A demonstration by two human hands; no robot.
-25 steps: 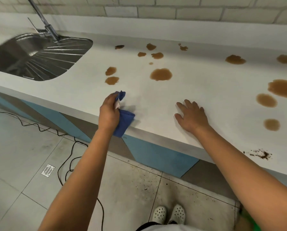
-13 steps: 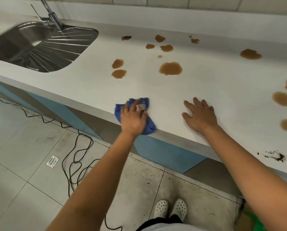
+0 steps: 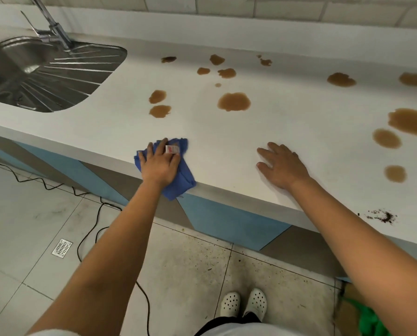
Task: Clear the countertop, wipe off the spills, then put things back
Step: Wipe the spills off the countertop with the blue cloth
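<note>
— So, how do the hands sit right now?

— Left hand (image 3: 159, 166) lies palm down on the blue cloth (image 3: 178, 177), fingers spread and fairly straight, pressing it flat against the white bench (image 3: 287, 112) right at the front edge. The forearm runs up from low in the view, nearly straight.

— Is it clutching the cloth?

— No, the fingers are not curled round it; they lie on top. A small white tag (image 3: 172, 149) shows between the fingertips. One corner of the cloth hangs over the bench edge, just below the wrist.

— And the other?

— Right hand (image 3: 283, 166) rests flat on bare bench, fingers loosely spread, holding nothing, well apart from the left one and also near the front edge.

— Where are the spills?

— Beyond both hands. A pair of brown puddles (image 3: 159, 104) sits ahead of the left hand; a larger puddle (image 3: 234, 101) lies ahead, between the two hands; several more spread further back and off to the right of the right hand. Dark crumbs (image 3: 383, 217) lie by the edge beside the right forearm.

— Room to move?

— Bare white surface stretches from the cloth to the nearest puddles. The steel sink (image 3: 45, 76) lies far to the left of the left hand.
</note>
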